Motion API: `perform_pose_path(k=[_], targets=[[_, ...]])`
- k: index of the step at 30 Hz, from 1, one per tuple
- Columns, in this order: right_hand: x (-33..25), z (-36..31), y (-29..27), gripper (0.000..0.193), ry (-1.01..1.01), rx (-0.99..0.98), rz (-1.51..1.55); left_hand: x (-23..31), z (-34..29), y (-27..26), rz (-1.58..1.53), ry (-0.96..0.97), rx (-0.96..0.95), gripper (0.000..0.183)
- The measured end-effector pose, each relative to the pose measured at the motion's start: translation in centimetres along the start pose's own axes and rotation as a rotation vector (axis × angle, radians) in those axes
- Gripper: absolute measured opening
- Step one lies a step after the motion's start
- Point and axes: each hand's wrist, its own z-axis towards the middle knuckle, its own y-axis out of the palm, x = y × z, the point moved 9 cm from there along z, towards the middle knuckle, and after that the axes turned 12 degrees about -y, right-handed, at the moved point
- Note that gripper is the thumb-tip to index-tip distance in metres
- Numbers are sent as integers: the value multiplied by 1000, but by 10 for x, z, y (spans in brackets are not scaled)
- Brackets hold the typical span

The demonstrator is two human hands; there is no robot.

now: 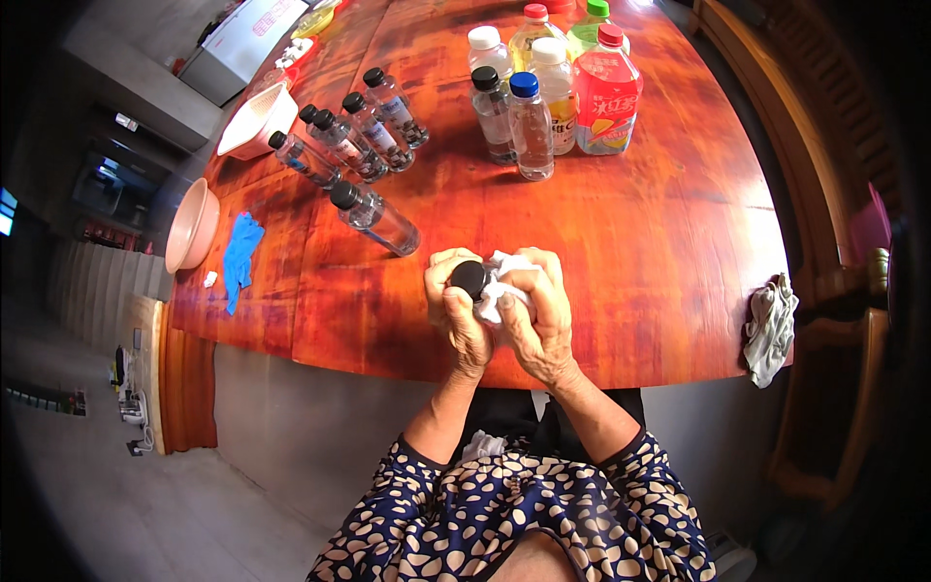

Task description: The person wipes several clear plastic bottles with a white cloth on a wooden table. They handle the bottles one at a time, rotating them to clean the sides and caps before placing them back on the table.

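Note:
Near the front edge of the table, my left hand (458, 315) is closed around a bottle with a black cap (469, 279); its body is mostly hidden by my fingers. My right hand (539, 315) grips a crumpled white cloth (497, 291) and presses it against the bottle's side. Just beyond my left hand stands a clear bottle with a black cap (376, 223). Farther left is a group of several similar black-capped bottles (351, 145), with dark patterns near their bases.
Drink bottles stand at the far right, including a large red-labelled one (608, 97) and a clear blue-capped one (532, 136). At left are a pink basin (193, 228), a pale basket (257, 121) and a blue glove (242, 257). A grey cloth (771, 330) hangs over the right edge.

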Motion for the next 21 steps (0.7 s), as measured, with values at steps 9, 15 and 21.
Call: perform_pose_path(k=[9, 15, 21], targets=[[51, -13, -19, 21, 657, 357, 847, 1, -15, 23, 7, -36, -166, 67], [-31, 32, -12, 38, 74, -373, 53, 5, -18, 34, 137, 93, -284, 79], [-30, 40, -2, 25, 165, -404, -51, -1, -12, 42, 14, -160, -320, 28]])
